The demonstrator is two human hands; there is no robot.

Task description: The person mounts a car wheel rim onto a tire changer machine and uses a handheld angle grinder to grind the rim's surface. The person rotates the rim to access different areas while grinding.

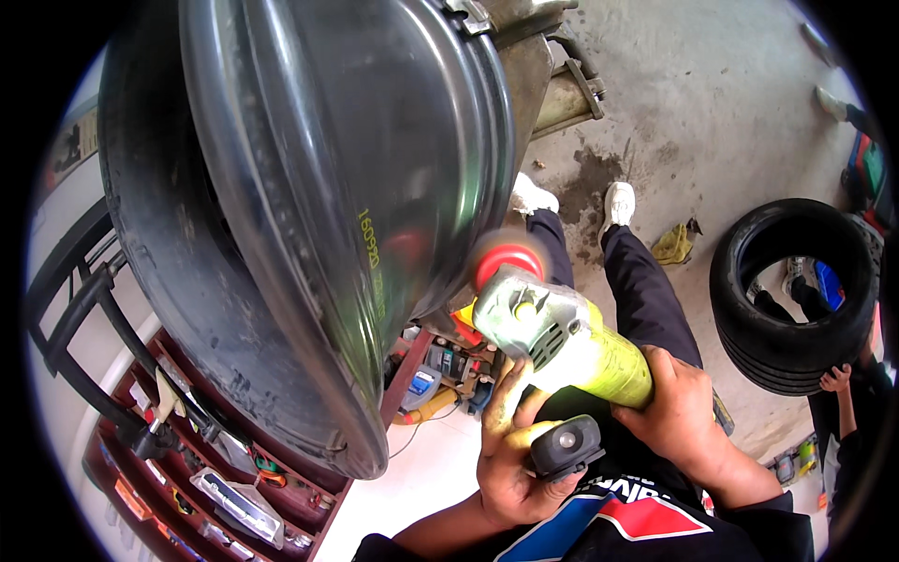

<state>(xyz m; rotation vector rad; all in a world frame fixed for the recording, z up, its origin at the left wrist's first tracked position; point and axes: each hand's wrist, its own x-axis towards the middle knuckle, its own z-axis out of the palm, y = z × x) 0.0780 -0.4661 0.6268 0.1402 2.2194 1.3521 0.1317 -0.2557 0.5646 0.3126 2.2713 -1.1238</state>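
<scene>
**While the red disc (510, 260) is blurring, the big tyre (309, 187) is looking unfinished**

Working from the head view alone, I am seeing the big tyre filling the upper left, its smooth black curve and yellow marking facing me. The yellow-green power tool (613, 361) is sitting just beside its lower right edge; whether the disc is touching the rubber, I am not able to tell. My right grip (676, 405) is wrapping firmly around the tool's body, leaving no gap. My left grip (508, 478) is folding around a black knob (568, 440), with fingertips reaching up beside the tool's head.

As for progress, I am judging the work to be under way: the disc is seemingly spinning, yet I am finding no clearly finished patch on the visible rubber. How much is remaining, the view is not revealing.

Turning to containers, I am noticing a dark red rack (101, 461) at the lower left, its compartments holding mixed small items. Among them a pale tray (270, 525) is carrying a long, bluish-dark piece that I am not identifying. Over on the right, a second tyre (777, 356) is showing shoes through its hollow middle.
</scene>
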